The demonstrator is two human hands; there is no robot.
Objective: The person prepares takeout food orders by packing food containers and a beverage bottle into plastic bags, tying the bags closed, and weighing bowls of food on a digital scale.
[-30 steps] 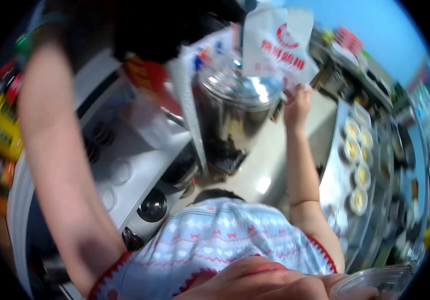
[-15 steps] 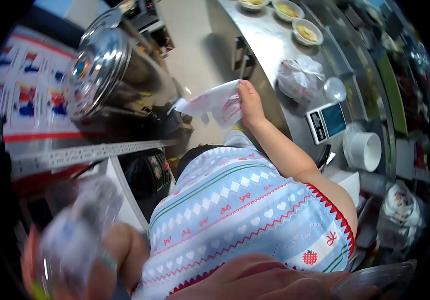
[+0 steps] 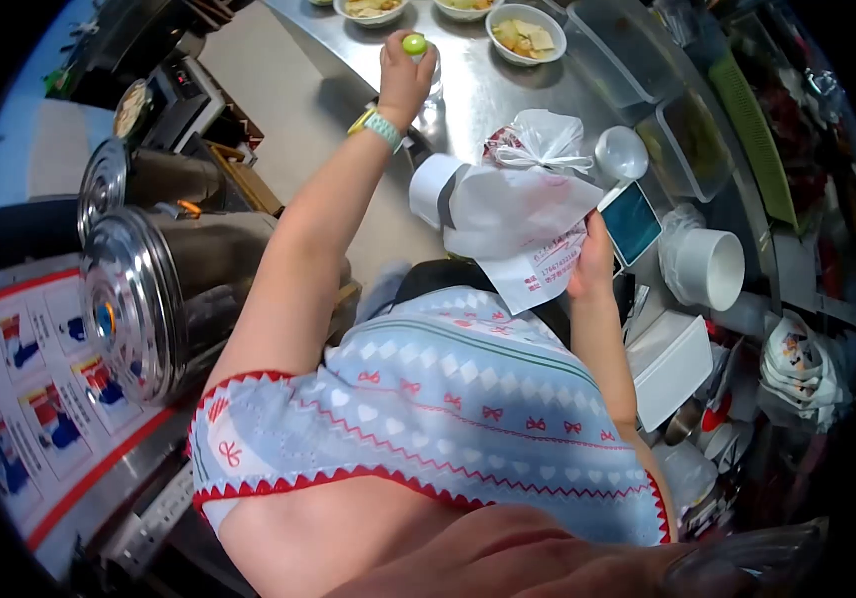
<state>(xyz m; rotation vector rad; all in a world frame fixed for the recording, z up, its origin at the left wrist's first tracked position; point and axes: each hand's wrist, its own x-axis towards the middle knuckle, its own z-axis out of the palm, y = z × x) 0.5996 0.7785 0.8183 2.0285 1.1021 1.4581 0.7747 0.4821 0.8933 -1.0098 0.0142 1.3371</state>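
Observation:
Over the left edge of the steel counter (image 3: pixel 343 48), my left hand (image 3: pixel 406 82) is closed around a small item with a round green top (image 3: pixel 414 44); its clear part is mostly hidden by the fingers. My right hand (image 3: pixel 592 261) pinches the right edge of a white paper bag (image 3: pixel 518 214) with red print. The paper bag hangs at the counter's near edge, in front of a tied white plastic bag (image 3: pixel 548 135). Beside the paper bag's left end is a white rounded object (image 3: pixel 434 187). Bowls of food (image 3: pixel 526 36) stand at the counter's far end.
A scale (image 3: pixel 631 225), a small round clear container (image 3: pixel 621 153) and white tubs (image 3: pixel 719 269) are on the right. Clear bins (image 3: pixel 687 145) line the counter's back. Large metal pots (image 3: pixel 134 304) stand at left, near a picture poster (image 3: pixel 54 399). A white box (image 3: pixel 669 369) lies lower right.
My left hand has swung from the lower left up to the counter. My right hand, with the paper bag, now appears farther right, near the scale. The view has turned toward the counter.

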